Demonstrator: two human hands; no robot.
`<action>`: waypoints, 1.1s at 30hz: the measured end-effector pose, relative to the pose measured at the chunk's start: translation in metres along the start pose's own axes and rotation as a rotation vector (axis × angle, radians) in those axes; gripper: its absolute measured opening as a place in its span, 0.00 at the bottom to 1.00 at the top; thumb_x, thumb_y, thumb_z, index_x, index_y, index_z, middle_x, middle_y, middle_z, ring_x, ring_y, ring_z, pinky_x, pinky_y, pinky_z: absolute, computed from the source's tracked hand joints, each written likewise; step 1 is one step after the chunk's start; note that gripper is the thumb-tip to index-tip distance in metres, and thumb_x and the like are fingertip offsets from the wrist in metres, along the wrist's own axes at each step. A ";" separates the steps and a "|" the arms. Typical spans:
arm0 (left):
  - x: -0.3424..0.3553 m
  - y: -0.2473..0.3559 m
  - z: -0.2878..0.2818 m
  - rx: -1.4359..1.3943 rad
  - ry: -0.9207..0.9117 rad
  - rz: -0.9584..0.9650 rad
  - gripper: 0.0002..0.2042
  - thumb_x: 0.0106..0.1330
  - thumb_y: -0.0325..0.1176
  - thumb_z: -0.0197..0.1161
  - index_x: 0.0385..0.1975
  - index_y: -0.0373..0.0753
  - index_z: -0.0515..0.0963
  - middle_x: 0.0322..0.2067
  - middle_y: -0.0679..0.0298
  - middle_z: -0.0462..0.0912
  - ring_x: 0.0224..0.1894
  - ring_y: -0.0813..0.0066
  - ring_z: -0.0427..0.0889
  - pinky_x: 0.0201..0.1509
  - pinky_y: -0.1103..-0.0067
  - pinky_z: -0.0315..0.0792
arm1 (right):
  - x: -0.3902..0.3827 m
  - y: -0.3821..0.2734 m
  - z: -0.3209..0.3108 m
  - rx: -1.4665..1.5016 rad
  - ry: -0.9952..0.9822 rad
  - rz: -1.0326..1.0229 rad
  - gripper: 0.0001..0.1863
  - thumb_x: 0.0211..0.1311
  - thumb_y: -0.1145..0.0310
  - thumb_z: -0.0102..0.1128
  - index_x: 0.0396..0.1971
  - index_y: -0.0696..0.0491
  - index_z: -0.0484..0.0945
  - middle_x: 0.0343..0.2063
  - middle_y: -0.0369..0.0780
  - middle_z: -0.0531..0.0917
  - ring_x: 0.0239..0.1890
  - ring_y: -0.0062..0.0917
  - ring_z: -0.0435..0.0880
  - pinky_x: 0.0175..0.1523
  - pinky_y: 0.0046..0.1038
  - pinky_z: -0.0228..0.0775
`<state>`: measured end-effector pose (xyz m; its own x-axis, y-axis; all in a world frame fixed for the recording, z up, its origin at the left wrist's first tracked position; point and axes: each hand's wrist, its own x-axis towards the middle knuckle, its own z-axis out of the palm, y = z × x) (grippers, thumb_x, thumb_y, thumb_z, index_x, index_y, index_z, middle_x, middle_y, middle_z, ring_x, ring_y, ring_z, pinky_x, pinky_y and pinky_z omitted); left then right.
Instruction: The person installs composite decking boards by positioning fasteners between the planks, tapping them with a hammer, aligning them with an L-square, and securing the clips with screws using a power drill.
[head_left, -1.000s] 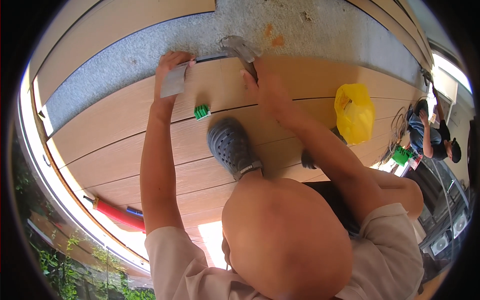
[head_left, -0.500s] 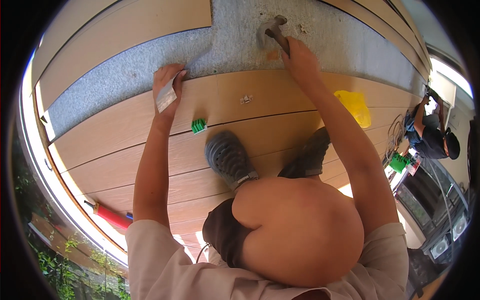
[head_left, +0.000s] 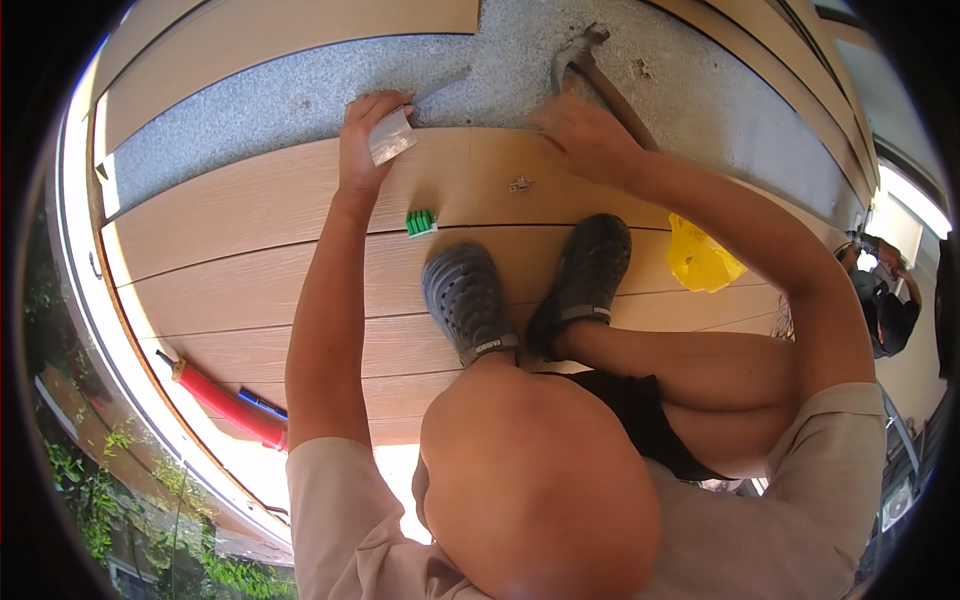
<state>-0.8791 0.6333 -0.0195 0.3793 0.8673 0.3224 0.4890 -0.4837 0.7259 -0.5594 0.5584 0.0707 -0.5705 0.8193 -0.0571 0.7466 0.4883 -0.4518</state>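
Observation:
My left hand (head_left: 362, 140), at the board edge, grips a flat silvery piece (head_left: 390, 140); a thin grey strip (head_left: 440, 85) extends beyond its fingers onto the concrete. My right hand (head_left: 585, 135) is just beside a hammer (head_left: 615, 95) lying on the concrete, its slightly blurred fingers loosely apart and off the handle. Small green pieces (head_left: 420, 221) and some tiny metal bits (head_left: 520, 185) lie on the wood-look boards (head_left: 230, 230), near my dark clogs (head_left: 462, 290).
A yellow plastic bag (head_left: 700, 260) lies right of my feet. A red tube-like tool (head_left: 230, 405) and a blue stick (head_left: 262, 404) lie at left by the glazed edge. Another person (head_left: 885, 310) works at far right, near cables. More boards (head_left: 250, 35) border the bare concrete (head_left: 220, 140).
The hammer, earlier raised in my right hand, now lies on the concrete, and that hand has moved left off the handle. My left hand has shifted with the silvery piece still in it.

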 end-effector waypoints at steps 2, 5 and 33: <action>0.003 0.009 -0.002 -0.057 0.031 -0.042 0.05 0.62 0.25 0.69 0.37 0.37 0.83 0.40 0.59 0.86 0.43 0.58 0.81 0.49 0.70 0.74 | 0.017 -0.044 0.021 0.155 -0.182 -0.113 0.19 0.62 0.62 0.65 0.48 0.56 0.77 0.42 0.44 0.80 0.49 0.42 0.78 0.55 0.38 0.73; -0.008 0.035 -0.029 -0.213 0.236 -0.247 0.04 0.63 0.22 0.68 0.37 0.35 0.83 0.42 0.59 0.85 0.44 0.61 0.81 0.50 0.71 0.75 | 0.041 -0.074 0.059 0.174 -0.095 -0.272 0.20 0.58 0.60 0.68 0.47 0.55 0.77 0.41 0.43 0.80 0.47 0.40 0.79 0.53 0.39 0.73; -0.054 0.167 -0.262 -0.058 0.901 -0.923 0.21 0.80 0.42 0.52 0.62 0.32 0.74 0.45 0.58 0.85 0.35 0.78 0.84 0.39 0.82 0.77 | 0.240 -0.286 0.012 0.899 -0.121 -0.524 0.15 0.54 0.75 0.65 0.43 0.57 0.78 0.44 0.48 0.80 0.44 0.46 0.83 0.53 0.41 0.77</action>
<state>-1.0237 0.5369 0.2440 -0.7503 0.6603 -0.0321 0.2420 0.3196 0.9161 -0.9140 0.6118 0.1753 -0.8166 0.5100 0.2704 -0.1048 0.3297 -0.9382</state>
